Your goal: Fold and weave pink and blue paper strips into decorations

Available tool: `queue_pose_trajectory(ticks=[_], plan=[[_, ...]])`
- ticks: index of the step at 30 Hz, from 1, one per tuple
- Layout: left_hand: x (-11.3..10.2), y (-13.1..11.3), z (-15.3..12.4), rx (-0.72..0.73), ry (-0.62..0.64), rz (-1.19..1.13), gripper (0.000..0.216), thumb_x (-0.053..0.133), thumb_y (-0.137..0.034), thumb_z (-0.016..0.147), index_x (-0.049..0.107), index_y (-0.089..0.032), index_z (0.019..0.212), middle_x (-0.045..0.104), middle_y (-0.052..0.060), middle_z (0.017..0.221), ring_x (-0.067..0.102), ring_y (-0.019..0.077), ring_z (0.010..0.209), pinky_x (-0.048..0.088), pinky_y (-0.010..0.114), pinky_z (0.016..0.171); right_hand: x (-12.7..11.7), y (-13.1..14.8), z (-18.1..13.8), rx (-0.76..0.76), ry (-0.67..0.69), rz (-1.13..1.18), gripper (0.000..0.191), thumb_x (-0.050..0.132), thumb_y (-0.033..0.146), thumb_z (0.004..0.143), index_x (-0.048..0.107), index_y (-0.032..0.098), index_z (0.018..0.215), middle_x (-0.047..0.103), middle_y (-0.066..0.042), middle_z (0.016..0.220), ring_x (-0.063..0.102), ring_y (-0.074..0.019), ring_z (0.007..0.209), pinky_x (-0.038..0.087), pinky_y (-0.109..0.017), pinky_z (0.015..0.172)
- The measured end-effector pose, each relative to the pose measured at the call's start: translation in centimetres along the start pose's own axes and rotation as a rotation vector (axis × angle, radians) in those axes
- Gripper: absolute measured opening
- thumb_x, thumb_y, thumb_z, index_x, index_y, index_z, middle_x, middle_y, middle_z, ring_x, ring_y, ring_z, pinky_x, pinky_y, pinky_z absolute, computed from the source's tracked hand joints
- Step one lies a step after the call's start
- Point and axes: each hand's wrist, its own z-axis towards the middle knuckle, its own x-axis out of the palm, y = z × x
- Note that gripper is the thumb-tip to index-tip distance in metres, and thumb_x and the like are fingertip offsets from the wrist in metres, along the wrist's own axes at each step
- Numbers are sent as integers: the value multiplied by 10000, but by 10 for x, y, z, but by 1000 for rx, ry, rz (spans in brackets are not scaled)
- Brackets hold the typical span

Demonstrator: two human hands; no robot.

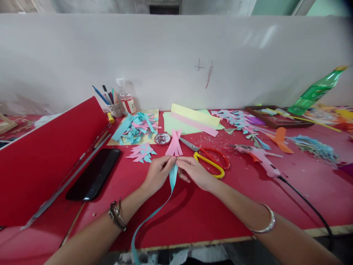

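The left forearm (91,234) wears dark, knotted-looking bracelets (117,219); the right forearm (237,206), a shiny silver bangle (272,221); both are sleeveless.

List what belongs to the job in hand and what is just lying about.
Seemingly in the job:
blue strip, pinched by left hand and right hand
pink paper strips
probably scissors, glue gun

Seemingly lying about:
black phone
green bottle
pen cup

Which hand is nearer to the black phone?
Left. The left hand is just right of the black phone; the right hand is farther right, beyond the left.
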Motion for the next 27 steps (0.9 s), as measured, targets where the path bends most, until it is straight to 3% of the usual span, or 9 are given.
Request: queue_pose_trajectory(ticks=[8, 15, 20, 27], plan=[[-2, 5, 3, -60, -117, -8, 310, 360, -350, 792, 371, -157, 549, 321, -53, 511, 308, 67, 497, 272, 192, 477, 1, -2, -1, 39, -15, 17, 235, 400, 288, 760, 405, 168, 557, 363, 80, 416, 287, -25, 319, 191, -169, 325], [0, 0, 2, -38, 52, -8, 323, 333, -365, 805, 468, -139, 618, 429, -34, 566, 387, 83, 555, 319, 194, 534, -2, 0, 0, -12, -136, 2, 265, 379, 317, 779, 409, 174, 558, 349, 82, 371, 286, -39, 328, 215, -175, 344], [0, 5, 0, 26, 10, 137, 301, 321, -308, 812, 464, -139, 609, 404, -43, 535, 351, 74, 517, 285, 188, 504, 0, 1, 0, -33, -65, -34, 248, 403, 351, 777, 413, 178, 600, 349, 88, 394, 295, -40, 337, 223, -172, 345], [0, 5, 1, 10, -6, 126, 318, 348, -352, 806, 449, -145, 587, 374, -48, 525, 340, 75, 517, 275, 187, 500, 1, 1, -1, 15, -88, -80, 199, 387, 289, 762, 428, 175, 604, 370, 82, 416, 301, -36, 314, 225, -173, 322]])
